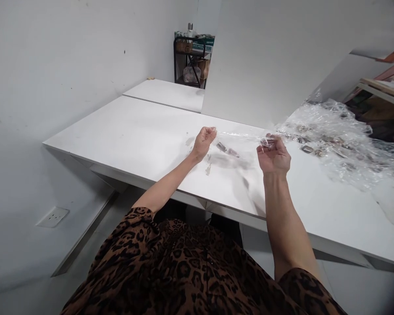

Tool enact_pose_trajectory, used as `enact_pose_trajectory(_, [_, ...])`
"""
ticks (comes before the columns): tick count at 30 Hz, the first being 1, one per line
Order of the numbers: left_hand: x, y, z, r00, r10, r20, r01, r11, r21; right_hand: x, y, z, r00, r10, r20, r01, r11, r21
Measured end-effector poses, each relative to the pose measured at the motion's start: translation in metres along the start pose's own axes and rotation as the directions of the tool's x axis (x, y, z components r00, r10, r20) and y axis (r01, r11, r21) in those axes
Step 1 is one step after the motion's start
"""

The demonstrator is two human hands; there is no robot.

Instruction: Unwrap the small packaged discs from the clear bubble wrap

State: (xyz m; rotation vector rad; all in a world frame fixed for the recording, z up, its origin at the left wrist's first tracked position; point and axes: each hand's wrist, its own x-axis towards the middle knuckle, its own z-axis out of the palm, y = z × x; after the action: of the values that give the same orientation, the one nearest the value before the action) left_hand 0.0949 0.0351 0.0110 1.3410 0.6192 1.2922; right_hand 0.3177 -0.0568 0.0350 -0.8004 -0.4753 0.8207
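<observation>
A thin strip of clear plastic film (238, 134) stretches between my two hands above the white table (118, 127). My left hand (203, 143) is closed, pinching the film's left end. At the other end my right hand (275, 156) is turned palm toward me, fingers curled with film around them; the exact grip is partly hidden by glare. Two small slim pieces lie on the table between the hands and below the film, one greyish piece (221, 147) and one pinkish piece (233, 152). I cannot make out their kind.
A heap of crumpled clear plastic (344, 140) with small dark items in it covers the table's right side. A large white panel (265, 57) rises behind the table. A wall (68, 57) borders the left, and a black shelf (180, 65) with boxes stands at the back.
</observation>
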Motion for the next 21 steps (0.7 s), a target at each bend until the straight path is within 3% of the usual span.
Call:
enact_pose_trajectory(3, [0.006, 0.006, 0.000, 0.993, 0.047, -0.107, -0.041, 0.998, 0.053, -0.003, -0.009, 0.006, 0.995, -0.098, 0.017, 0.099, 0.994, -0.048])
enact_pose_trajectory(6, [0.009, 0.015, -0.002, 0.991, 0.033, -0.129, -0.008, 0.982, 0.189, -0.002, -0.021, 0.022, 0.967, -0.233, 0.099, 0.244, 0.962, -0.123])
enact_pose_trajectory(11, [-0.001, 0.021, -0.003, 0.984, -0.061, -0.169, 0.119, 0.926, 0.359, 0.012, -0.040, 0.061, 0.922, -0.251, 0.295, 0.315, 0.929, -0.194])
enact_pose_trajectory(18, [-0.022, 0.021, 0.006, 0.984, -0.120, -0.131, 0.164, 0.897, 0.410, 0.036, -0.059, 0.096, 0.859, -0.365, 0.360, 0.409, 0.911, -0.052])
enact_pose_trajectory(21, [-0.026, 0.023, 0.011, 0.985, -0.134, -0.104, 0.166, 0.892, 0.421, 0.044, -0.066, 0.102, 0.867, -0.302, 0.396, 0.381, 0.915, -0.137])
